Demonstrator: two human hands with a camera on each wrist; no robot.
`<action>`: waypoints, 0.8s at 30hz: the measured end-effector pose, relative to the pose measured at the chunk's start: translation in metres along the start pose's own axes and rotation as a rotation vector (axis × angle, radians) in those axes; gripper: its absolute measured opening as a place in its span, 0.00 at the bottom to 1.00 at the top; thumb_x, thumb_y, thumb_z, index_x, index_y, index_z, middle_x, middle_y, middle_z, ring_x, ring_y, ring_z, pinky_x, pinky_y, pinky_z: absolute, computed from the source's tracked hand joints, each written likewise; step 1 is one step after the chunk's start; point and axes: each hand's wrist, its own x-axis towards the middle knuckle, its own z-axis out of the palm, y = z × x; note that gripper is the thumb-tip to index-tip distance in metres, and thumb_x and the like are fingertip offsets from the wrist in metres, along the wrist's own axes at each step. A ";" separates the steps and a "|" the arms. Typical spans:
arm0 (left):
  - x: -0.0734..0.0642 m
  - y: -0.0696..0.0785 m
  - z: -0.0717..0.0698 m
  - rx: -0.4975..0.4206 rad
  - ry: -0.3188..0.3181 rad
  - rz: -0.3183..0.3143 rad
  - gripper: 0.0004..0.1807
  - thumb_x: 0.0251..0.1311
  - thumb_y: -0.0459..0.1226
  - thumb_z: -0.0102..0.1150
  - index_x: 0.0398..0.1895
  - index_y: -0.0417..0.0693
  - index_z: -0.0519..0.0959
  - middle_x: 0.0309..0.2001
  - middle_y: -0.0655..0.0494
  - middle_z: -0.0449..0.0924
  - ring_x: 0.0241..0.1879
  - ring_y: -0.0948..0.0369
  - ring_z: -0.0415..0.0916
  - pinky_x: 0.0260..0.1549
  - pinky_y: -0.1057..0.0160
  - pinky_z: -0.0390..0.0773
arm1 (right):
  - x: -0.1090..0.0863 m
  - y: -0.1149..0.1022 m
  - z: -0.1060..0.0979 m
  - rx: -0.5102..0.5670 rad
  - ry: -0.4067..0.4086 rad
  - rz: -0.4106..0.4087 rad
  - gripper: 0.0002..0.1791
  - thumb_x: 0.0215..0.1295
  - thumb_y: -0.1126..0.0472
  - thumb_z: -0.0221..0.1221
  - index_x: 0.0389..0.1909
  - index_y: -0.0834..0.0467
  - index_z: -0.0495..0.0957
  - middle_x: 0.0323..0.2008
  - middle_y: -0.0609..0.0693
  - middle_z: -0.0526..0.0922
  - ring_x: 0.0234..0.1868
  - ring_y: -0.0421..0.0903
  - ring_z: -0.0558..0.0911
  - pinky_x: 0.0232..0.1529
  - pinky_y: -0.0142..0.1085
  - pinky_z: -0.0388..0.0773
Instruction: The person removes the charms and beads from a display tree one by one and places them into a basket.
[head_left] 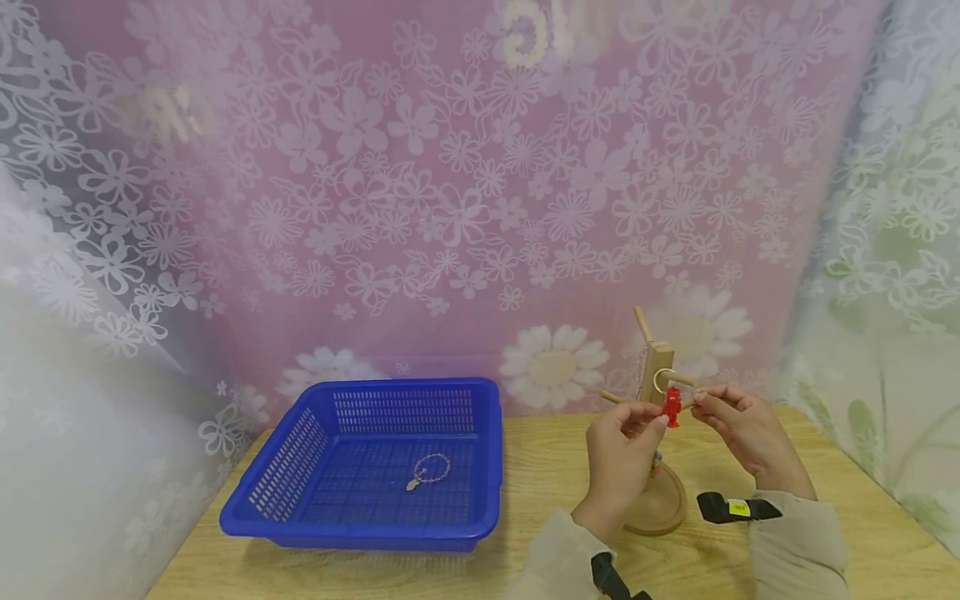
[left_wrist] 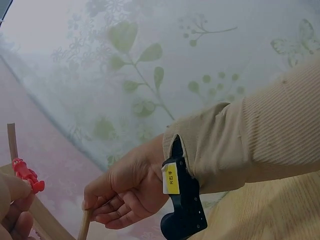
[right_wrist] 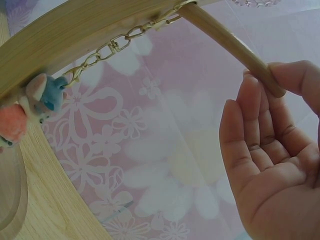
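Note:
In the head view my left hand [head_left: 618, 454] pinches a small red figurine keychain [head_left: 672, 407] between thumb and fingers. Its gold ring [head_left: 660, 381] stands above it, overlapping the upper part of a wooden peg stand [head_left: 656, 367]. My right hand [head_left: 753, 433] pinches the end of one wooden peg [right_wrist: 240, 50] between thumb and fingertips, seen closely in the right wrist view. From the base of that peg a gold chain [right_wrist: 120, 42] runs down to a blue, white and coral plush charm [right_wrist: 45, 100]. The left wrist view catches only some left fingers beside the red figurine [left_wrist: 27, 175].
A blue plastic basket [head_left: 360, 532] stands on the wooden table [head_left: 543, 500] to the left. Inside it lies a pink beaded bracelet [head_left: 433, 468] with a small pendant. The stand's round base [head_left: 663, 508] is partly behind my left hand. A flowered curtain [head_left: 450, 208] hangs behind.

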 end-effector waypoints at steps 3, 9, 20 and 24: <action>0.000 0.002 0.000 -0.010 -0.010 0.010 0.01 0.54 0.33 0.66 0.30 0.46 0.83 0.23 0.61 0.77 0.19 0.73 0.68 0.08 0.70 0.72 | 0.000 0.000 0.000 0.003 0.000 0.001 0.12 0.69 0.72 0.48 0.35 0.59 0.80 0.34 0.44 0.81 0.36 0.39 0.81 0.42 0.27 0.77; -0.001 0.006 -0.001 -0.031 -0.019 0.002 0.02 0.54 0.34 0.66 0.30 0.46 0.83 0.23 0.63 0.76 0.18 0.73 0.68 0.08 0.70 0.72 | 0.000 0.001 -0.001 -0.008 0.006 0.005 0.12 0.69 0.71 0.49 0.35 0.58 0.80 0.34 0.44 0.81 0.35 0.39 0.81 0.42 0.27 0.77; -0.003 0.015 -0.002 -0.046 -0.027 -0.006 0.02 0.55 0.34 0.65 0.30 0.46 0.83 0.23 0.61 0.77 0.11 0.71 0.66 0.07 0.72 0.69 | 0.000 0.001 -0.002 -0.023 0.011 0.022 0.11 0.69 0.71 0.49 0.35 0.57 0.80 0.35 0.45 0.80 0.36 0.39 0.80 0.42 0.27 0.76; -0.003 0.018 -0.004 0.003 -0.022 0.024 0.03 0.55 0.35 0.65 0.31 0.46 0.83 0.25 0.56 0.80 0.18 0.72 0.68 0.11 0.72 0.72 | 0.000 0.001 -0.002 -0.017 0.012 0.019 0.11 0.69 0.71 0.49 0.35 0.58 0.80 0.35 0.45 0.81 0.36 0.39 0.80 0.42 0.27 0.76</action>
